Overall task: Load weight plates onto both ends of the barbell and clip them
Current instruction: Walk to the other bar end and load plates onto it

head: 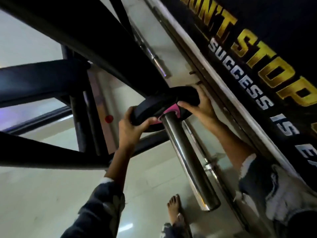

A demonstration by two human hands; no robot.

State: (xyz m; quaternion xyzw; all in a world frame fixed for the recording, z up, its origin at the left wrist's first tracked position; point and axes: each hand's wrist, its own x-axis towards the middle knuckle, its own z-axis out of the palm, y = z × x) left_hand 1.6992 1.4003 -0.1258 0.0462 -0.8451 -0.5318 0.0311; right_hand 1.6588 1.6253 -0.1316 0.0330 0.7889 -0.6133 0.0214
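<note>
Left hand [132, 125] and right hand [201, 109] gripped the round black weight plate [171, 98], keeping it straight on the shiny steel barbell [187, 160].

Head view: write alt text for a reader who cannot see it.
The left hand and right hand grip a black weight plate threaded on the steel barbell sleeve, beside a black rack. A wall banner reads DON'T STOP.

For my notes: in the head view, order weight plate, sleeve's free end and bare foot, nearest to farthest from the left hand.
1. weight plate: in the left hand.
2. sleeve's free end: lower right.
3. bare foot: on the floor.
</note>
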